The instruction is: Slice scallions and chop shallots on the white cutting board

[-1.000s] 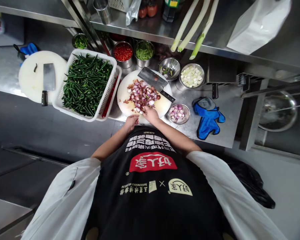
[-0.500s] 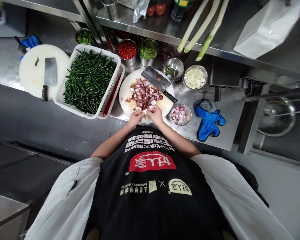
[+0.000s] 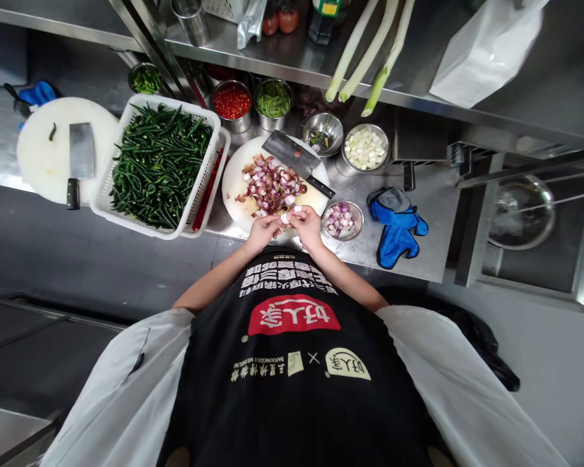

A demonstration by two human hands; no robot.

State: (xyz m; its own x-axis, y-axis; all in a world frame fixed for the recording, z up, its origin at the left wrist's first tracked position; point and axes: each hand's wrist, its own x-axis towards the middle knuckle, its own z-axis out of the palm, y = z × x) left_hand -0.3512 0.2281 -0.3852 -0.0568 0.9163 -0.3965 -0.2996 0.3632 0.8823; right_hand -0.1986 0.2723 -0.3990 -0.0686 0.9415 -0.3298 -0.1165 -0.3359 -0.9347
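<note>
Both hands meet at the near edge of a round white cutting board [image 3: 233, 194]. My left hand [image 3: 263, 232] and my right hand [image 3: 307, 227] pinch a small pale shallot piece [image 3: 285, 218] between their fingertips. Just beyond them lies a heap of reddish-purple shallots [image 3: 272, 185] with loose skins. A cleaver [image 3: 287, 152] with a black handle rests on the far right of the board. Right of the board stands a metal bowl of peeled shallots [image 3: 340, 220].
A white basket [image 3: 97, 194] of green chilies stands left, beside another board [image 3: 43, 152] with a cleaver. Metal bowls of chopped vegetables line the back under a shelf [image 3: 253, 59] bearing scallions [image 3: 355, 55]. A blue cloth item [image 3: 394, 237] lies right, before a sink [image 3: 564, 259].
The view has shifted, so the counter items appear farther left. Both hands remain together at the board's near edge, with slightly changed finger positions around the shallot.
</note>
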